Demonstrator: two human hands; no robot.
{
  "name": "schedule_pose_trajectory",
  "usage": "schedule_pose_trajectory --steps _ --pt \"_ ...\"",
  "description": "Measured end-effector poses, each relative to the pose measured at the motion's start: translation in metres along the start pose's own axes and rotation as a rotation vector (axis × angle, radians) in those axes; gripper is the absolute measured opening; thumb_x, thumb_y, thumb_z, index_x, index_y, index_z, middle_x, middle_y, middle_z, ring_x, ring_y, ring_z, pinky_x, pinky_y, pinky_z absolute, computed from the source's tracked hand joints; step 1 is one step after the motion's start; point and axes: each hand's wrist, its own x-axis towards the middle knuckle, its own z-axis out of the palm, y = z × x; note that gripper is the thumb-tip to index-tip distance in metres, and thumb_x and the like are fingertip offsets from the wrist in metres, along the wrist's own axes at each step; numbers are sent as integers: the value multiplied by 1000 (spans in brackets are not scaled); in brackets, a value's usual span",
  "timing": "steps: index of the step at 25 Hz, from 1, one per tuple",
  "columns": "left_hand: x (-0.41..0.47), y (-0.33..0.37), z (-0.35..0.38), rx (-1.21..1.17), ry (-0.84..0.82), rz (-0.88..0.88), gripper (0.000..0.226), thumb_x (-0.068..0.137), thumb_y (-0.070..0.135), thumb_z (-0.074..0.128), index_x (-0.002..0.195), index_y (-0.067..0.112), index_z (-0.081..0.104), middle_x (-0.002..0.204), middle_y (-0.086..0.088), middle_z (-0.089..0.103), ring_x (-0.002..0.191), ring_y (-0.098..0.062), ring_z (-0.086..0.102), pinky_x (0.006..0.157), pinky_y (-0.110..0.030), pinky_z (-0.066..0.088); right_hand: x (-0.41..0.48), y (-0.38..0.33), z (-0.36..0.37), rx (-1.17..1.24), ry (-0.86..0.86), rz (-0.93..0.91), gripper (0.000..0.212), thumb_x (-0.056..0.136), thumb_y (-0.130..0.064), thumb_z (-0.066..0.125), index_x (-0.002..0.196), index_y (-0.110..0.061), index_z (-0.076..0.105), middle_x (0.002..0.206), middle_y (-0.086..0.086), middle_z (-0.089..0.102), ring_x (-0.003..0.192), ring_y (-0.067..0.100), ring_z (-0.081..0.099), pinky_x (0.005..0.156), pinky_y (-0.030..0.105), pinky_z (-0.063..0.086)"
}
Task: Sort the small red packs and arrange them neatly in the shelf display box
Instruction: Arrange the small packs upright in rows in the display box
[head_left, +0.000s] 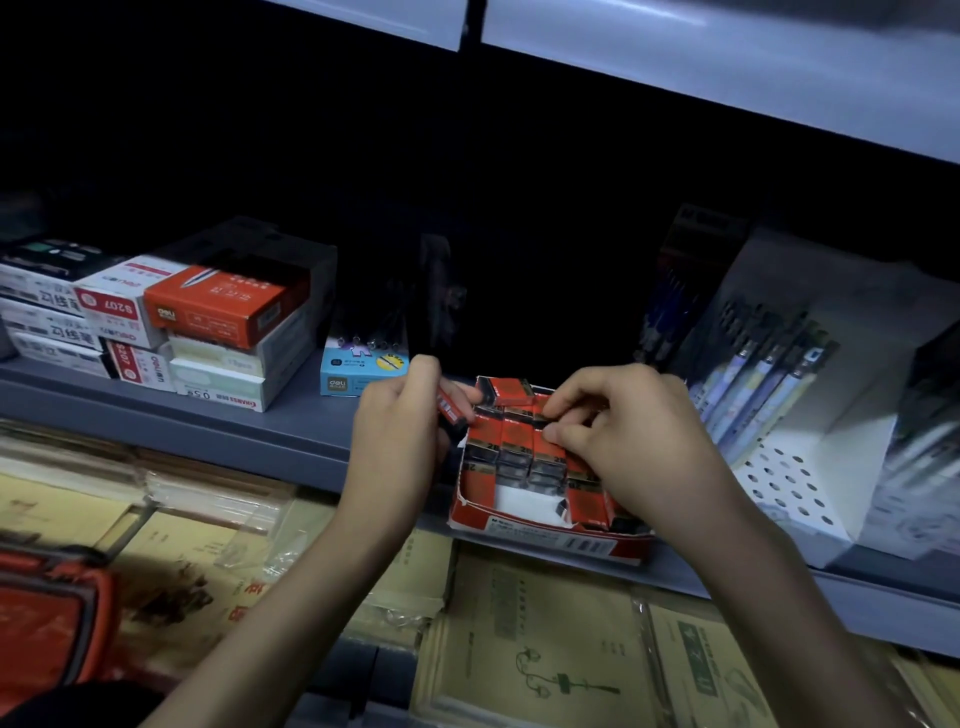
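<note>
- Head view: my left grip (400, 431) pinches one red pack (451, 409) just left of the display box (545, 535).
- My right grip (623, 441) pinches a boxed pack (540, 417) inside it; I'd seat that flush before adding mine.

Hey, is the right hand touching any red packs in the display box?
Touching. The head view shows the right hand pinching a red pack that sits in the display box.

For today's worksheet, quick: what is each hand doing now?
Left hand: grips a loose red pack.
Right hand: pinches a boxed pack inside the display box.
</note>
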Motion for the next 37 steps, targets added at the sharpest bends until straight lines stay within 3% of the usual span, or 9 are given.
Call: schedule_pose_trajectory --steps 3,7,10,16,20,26,32,34,37 --pt "0 1 -1 -5 -12 -22 57 100 25 42 47 20 64 89 -8 80 76 -31 57 71 -41 41 2 -4 -15 -9 -44 24 10 84 -25 84 84 -31 76 72 -14 71 66 -10 62 58 12 46" --pt "2 0 -2 6 -5 -13 54 100 26 42 51 19 64 89 -3 80 76 -32 59 70 -40 41 -3 -7 -22 -114 -211 -9 7 89 -30 78 93 -35 77 85 -19 68 77 -5 62 66 16 44" --pt "2 -2 -1 10 1 -15 48 96 31 44 55 16 63 90 -2 81 85 -46 66 72 -41 44 -3 -3 -29 -191 -163 -27 17 99 -24 65 103 -36 77 105 -16 70 95 4 62 82 26 50" --pt "3 -1 0 -6 2 -22 52 99 27 42 52 19 65 91 -3 81 103 -47 66 79 -44 47 -10 5 -31 -319 -238 27 29 90 -42 74 118 -32 73 86 -17 54 81 1 53 74 25 42" --pt "1 0 1 8 1 -23 48 99 26 41 59 12 63 92 -2 81 103 -46 66 79 -44 47 -10 4 -25 -272 -288 81 41 91 -44 73 129 -30 67 85 -11 61 79 4 58 73 30 48" --pt "0 0 2 6 -3 -21 47 99 26 41 59 12 62 92 -3 81 104 -51 64 81 -51 50 -10 -1 -24 -296 -275 50 32 90 -44 73 118 -29 73 104 -13 66 93 8 63 86 34 56" --pt "2 -2 1 -6 -4 -10 50 100 27 41 58 13 62 91 -4 81 104 -51 64 80 -44 46 -12 7 -34 -254 -264 25 20 102 -29 58 115 -32 74 111 -14 67 95 7 64 80 24 51" --pt "2 -2 2 -9 -5 -11 51 100 28 41 55 15 62 91 -4 81 103 -52 63 80 -44 45 -14 6 -44 -262 -243 36 16 100 -31 62 110 -35 74 100 -19 63 79 0 58 66 15 44" --pt "3 -2 2 -6 -4 -9 53 99 28 41 52 18 63 91 -3 81 104 -51 64 80 -48 48 -22 3 -51 -307 -325 1 26 89 -46 73 114 -38 71 99 -23 53 83 -6 49 69 12 35"
